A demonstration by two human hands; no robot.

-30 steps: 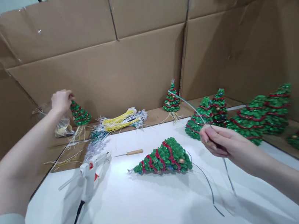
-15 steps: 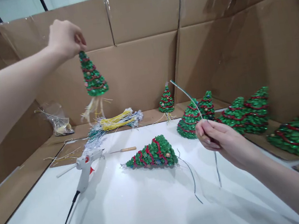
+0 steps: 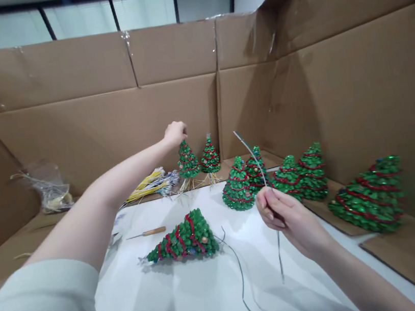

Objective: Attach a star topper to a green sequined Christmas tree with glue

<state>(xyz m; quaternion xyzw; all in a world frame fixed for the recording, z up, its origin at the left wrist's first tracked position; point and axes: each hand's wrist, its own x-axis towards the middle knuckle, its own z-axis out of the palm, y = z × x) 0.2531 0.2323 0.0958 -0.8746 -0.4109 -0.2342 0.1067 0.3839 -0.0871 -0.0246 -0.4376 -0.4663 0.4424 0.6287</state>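
Observation:
At the back of the table, my left hand [image 3: 176, 132] grips the top of a small green Christmas tree [image 3: 187, 160] with red garland and pale strands under its base. The tree stands upright beside another small tree [image 3: 209, 156] with a silvery star. My right hand [image 3: 283, 214] is closed around a thin wire [image 3: 248, 147], whose ends stick out above and below the fist. A larger tree [image 3: 182, 239] lies on its side in front, its star pointing left. From its base a dark wire [image 3: 241, 274] trails onto the white table [image 3: 175, 309].
Several green trees [image 3: 237, 187] stand along the right side, with a tilted one [image 3: 372, 199] nearest. A wooden-handled awl [image 3: 154, 231] lies mid-table. Bundled yellow and white wires [image 3: 150, 185] and a plastic bag [image 3: 52, 190] lie at the back left. Cardboard walls [image 3: 83, 126] surround the table.
My left hand has carried the small tree right and down, next to the other small tree. The view has shifted; my left arm now hides the glue gun. My right hand still holds the wire.

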